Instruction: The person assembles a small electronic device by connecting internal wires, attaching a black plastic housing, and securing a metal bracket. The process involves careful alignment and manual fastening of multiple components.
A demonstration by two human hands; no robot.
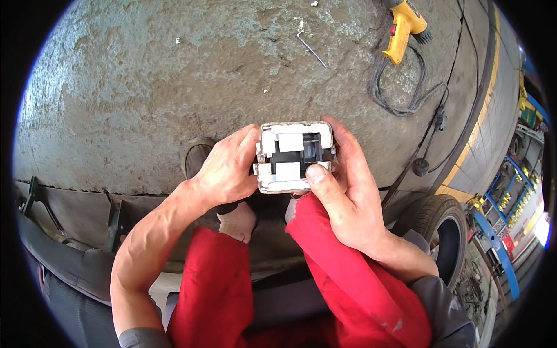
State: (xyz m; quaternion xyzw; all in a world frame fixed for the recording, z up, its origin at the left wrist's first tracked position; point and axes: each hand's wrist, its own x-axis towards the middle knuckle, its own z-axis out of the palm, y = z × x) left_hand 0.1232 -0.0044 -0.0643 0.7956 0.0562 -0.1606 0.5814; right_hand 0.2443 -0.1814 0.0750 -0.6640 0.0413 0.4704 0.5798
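Held up between my two hands is a small boxy housing (288,171) with rounded corners, its pale coating worn and dirty. White rectangular blocks and dark recesses show in its face. My left hand (230,165) grips the left side, its fingers mostly hidden behind the edge. On the opposite side, my right hand (355,200) is wrapped round the housing, with the thumb pressed on the lower right of the face and fingers along the right edge. What the housing belongs to cannot be made out.
A yellow heat gun (404,32) lies on the worn floor (145,87) at the far right, its grey cable (400,110) coiled nearby. Beyond my hands lies a thin L-shaped rod (312,50). A tire (444,229) stands at the right, near blue racks (496,252).
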